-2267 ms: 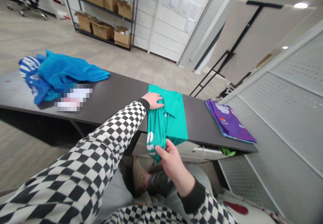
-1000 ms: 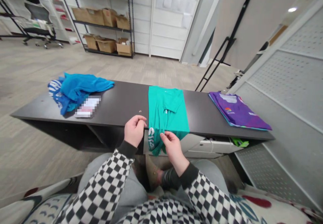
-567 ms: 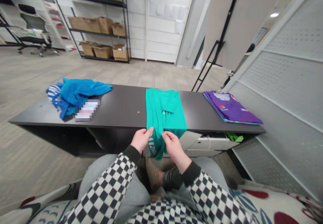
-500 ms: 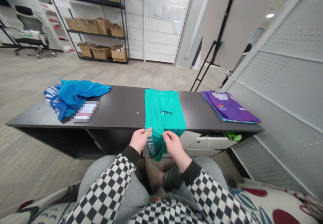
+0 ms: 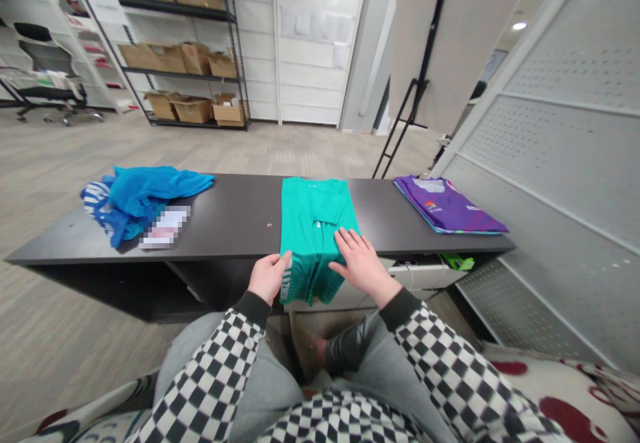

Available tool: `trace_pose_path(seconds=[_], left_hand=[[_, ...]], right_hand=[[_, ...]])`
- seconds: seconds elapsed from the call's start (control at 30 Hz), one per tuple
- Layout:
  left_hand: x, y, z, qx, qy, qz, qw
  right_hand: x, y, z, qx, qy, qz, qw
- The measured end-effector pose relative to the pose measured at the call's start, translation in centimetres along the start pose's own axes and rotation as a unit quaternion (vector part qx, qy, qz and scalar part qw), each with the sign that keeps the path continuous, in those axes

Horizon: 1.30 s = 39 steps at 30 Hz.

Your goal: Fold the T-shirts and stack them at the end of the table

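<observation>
A green T-shirt lies partly folded lengthwise on the dark cabinet top, its lower end hanging over the front edge. White lettering runs down its left side. My left hand pinches the shirt's left edge at the cabinet's front, thumb on top. Flat on the right side of the shirt rests my right hand, fingers stretched out and the thumb spread apart.
A crumpled blue garment lies at the left, beside a pixelated card. Folded purple shirts are stacked at the right. Behind stand an easel board and a shelf of cardboard boxes. A perforated panel borders the right.
My right hand has let go of the shirt's middle edge and moved right and up, now lying flat on it. The hanging part has spread wider. My left hand keeps its pinch.
</observation>
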State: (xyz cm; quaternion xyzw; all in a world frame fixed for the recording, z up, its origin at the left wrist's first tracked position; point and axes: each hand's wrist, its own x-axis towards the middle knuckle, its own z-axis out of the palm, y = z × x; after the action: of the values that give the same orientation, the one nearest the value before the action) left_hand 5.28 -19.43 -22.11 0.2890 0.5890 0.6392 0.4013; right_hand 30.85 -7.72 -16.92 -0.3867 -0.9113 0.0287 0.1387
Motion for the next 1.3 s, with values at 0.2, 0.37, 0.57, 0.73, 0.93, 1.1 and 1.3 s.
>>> trace_pose_path(seconds=[0.2,0.37,0.57,0.73,0.93,1.1,1.3], left_hand=[[0.2,-0.4,0.1,0.019,-0.004,0.008,1.0],[0.0,-0.2,0.8,0.012,-0.003,0.001,1.0],[0.1,-0.5,0.5,-0.001,-0.029,-0.004,1.0],[-0.1,-0.6,0.6,-0.034,-0.028,-0.016,0.999],[-0.3,-1.8,1.7,0.008,-0.062,-0.003,0.998],[0.4,-4.7,2.4,0.055,-0.101,-0.033,0.993],[1.2,-7.8,3.0,0.195,-0.108,-0.097,0.97]], right_hand=[[0.3,3.6,-1.4,-0.041,-0.076,-0.03,0.996],[0.6,5.0,-2.2,-0.035,-0.091,-0.043,0.994],[0.6,5.8,-1.9,-0.036,-0.086,-0.015,0.996],[0.4,5.8,-1.8,-0.034,-0.077,-0.015,0.996],[0.3,5.9,-1.7,-0.04,-0.069,-0.018,0.997],[-1.1,5.7,-1.5,0.001,-0.013,-0.025,1.0],[-7.3,4.3,2.2,0.203,0.205,0.072,0.955]])
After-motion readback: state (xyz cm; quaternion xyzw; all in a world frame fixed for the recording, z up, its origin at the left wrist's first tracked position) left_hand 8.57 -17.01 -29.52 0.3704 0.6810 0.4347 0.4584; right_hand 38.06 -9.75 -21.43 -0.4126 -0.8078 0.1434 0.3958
